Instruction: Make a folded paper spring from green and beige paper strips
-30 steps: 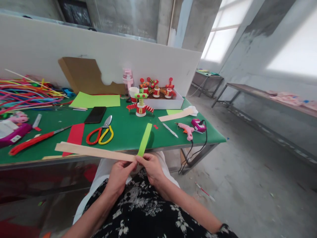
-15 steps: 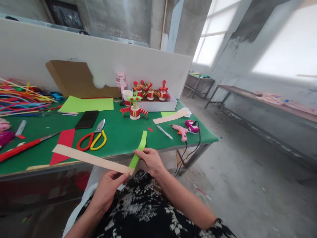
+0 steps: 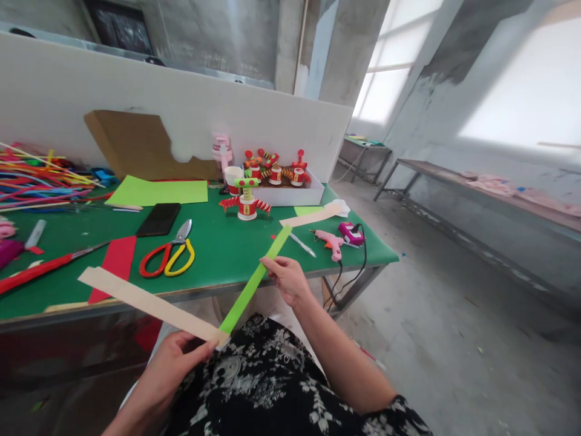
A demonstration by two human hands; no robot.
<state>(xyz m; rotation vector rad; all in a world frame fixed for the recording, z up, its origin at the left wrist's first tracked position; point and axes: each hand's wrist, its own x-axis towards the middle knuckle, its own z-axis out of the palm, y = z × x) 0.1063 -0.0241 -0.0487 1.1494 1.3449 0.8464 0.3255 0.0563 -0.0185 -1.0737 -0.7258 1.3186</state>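
Observation:
My left hand (image 3: 179,360) pinches the corner where a beige paper strip (image 3: 149,304) and a green paper strip (image 3: 247,292) meet. The beige strip slants up to the left, its far end over a red piece of paper (image 3: 118,261). With thumb and finger closed, my right hand (image 3: 288,278) holds the green strip partway along, its free end pointing up and right over the table. Together the two strips form a V in front of the table edge. Red-and-yellow-handled scissors (image 3: 170,251) lie beyond the beige strip.
On the green table (image 3: 218,242) stands a paper-cup figure (image 3: 247,206), with similar figures in a white box (image 3: 290,195) behind. A pink glue gun (image 3: 331,242), a white pen (image 3: 302,244), a black phone (image 3: 158,219) and pipe cleaners (image 3: 40,178) lie around.
My hands have moved apart, the left down and left, the right up and right. The green strip now shows stretched out much longer, and the beige strip has shifted left with my left hand.

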